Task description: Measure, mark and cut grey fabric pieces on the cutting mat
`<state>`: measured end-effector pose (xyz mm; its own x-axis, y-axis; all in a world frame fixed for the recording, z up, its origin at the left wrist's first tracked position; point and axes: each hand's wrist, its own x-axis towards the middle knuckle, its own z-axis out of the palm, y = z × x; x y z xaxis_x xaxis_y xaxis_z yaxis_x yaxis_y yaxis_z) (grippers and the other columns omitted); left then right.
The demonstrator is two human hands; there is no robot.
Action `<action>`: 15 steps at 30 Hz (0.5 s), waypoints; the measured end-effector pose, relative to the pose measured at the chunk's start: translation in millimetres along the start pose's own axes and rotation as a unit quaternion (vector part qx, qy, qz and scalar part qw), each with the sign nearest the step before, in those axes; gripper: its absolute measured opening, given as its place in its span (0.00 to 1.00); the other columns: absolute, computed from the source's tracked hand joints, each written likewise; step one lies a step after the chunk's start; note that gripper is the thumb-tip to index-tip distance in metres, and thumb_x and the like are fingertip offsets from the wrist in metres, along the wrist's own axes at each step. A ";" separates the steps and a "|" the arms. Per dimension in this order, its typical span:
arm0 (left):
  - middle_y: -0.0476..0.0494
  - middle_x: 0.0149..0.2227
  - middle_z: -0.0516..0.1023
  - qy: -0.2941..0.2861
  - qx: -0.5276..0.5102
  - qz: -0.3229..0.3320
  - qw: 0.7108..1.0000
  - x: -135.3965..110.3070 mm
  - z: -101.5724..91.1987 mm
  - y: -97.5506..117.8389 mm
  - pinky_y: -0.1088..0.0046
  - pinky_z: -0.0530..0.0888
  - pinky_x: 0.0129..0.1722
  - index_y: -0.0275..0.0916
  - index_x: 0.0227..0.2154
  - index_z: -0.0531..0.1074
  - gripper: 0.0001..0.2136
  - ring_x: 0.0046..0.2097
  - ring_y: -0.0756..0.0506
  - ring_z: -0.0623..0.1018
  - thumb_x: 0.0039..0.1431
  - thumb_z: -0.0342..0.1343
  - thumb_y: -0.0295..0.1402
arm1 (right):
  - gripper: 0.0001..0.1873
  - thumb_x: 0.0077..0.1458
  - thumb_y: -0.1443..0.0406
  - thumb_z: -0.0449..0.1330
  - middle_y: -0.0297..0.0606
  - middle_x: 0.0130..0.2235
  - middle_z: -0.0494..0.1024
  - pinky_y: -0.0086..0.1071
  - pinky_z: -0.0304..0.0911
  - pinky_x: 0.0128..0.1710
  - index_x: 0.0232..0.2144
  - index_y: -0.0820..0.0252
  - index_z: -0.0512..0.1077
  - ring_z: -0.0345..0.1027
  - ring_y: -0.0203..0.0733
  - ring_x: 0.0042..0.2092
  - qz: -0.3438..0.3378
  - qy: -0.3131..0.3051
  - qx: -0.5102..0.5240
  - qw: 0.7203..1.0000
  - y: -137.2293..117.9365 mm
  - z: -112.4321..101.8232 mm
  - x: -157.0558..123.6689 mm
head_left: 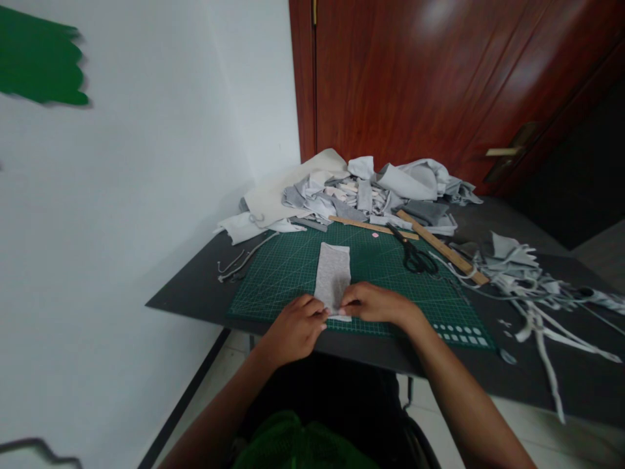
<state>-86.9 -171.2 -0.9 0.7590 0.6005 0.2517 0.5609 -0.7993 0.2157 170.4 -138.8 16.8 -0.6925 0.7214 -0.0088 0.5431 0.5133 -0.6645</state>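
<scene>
A light grey strip of fabric (334, 270) lies lengthwise on the green cutting mat (273, 280), close to the mat's near edge. My left hand (301, 324) pinches the near left corner of the strip between thumb and fingers. At the near right corner, my right hand (368, 301) has its thumb and fingertips closed on the same fabric. A paler layer shows just below the grey along the near end, and whether it is a fold or a second piece I cannot tell. The fingertips partly hide that end.
Black-handled scissors (415, 257) lie on the mat to the right, beside a wooden ruler (444, 247). Another wooden strip (371, 227) crosses the mat's far edge. Fabric scraps (336, 192) are heaped behind. Cut strips (532, 293) tangle at the right. A white wall (161, 163) borders the left.
</scene>
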 end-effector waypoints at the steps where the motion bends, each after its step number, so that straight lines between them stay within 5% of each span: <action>1: 0.41 0.48 0.77 -0.002 0.003 0.006 1.000 -1.5 -0.2 0.2 0.59 0.73 0.54 0.40 0.54 0.76 0.13 0.52 0.39 0.72 0.69 0.55 0.29 | 0.10 0.64 0.63 0.62 0.35 0.30 0.79 0.29 0.56 0.34 0.34 0.60 0.83 0.69 0.38 0.33 -0.001 0.010 -0.021 1.000 -2.4 2.1 1.7; 9: 0.39 0.49 0.78 0.010 0.039 0.006 0.999 -5.6 4.4 5.0 0.56 0.73 0.54 0.37 0.54 0.75 0.14 0.53 0.37 0.73 0.68 0.58 0.34 | 0.05 0.54 0.64 0.71 0.33 0.30 0.77 0.29 0.52 0.33 0.31 0.58 0.79 0.67 0.38 0.34 0.044 0.023 -0.091 0.995 -15.7 7.8 5.2; 12: 0.41 0.41 0.79 0.029 0.026 -0.034 0.999 5.1 3.2 11.1 0.59 0.74 0.48 0.38 0.43 0.79 0.09 0.47 0.39 0.75 0.70 0.56 0.35 | 0.07 0.54 0.62 0.72 0.32 0.31 0.78 0.29 0.52 0.33 0.32 0.58 0.79 0.67 0.38 0.34 0.047 0.019 -0.089 0.995 -15.5 7.8 5.8; 15: 0.41 0.33 0.78 0.038 0.042 -0.081 0.995 24.5 3.1 16.0 0.61 0.75 0.44 0.38 0.31 0.79 0.16 0.41 0.40 0.77 0.73 0.51 0.35 | 0.08 0.54 0.61 0.72 0.33 0.30 0.79 0.30 0.53 0.32 0.32 0.58 0.79 0.68 0.38 0.33 0.052 0.017 -0.088 0.995 -15.0 8.6 7.6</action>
<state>-58.3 -169.4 5.8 0.6314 0.7185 0.2918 0.7012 -0.6896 0.1809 152.9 -145.0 20.3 -0.6127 0.7892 -0.0430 0.6878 0.5055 -0.5209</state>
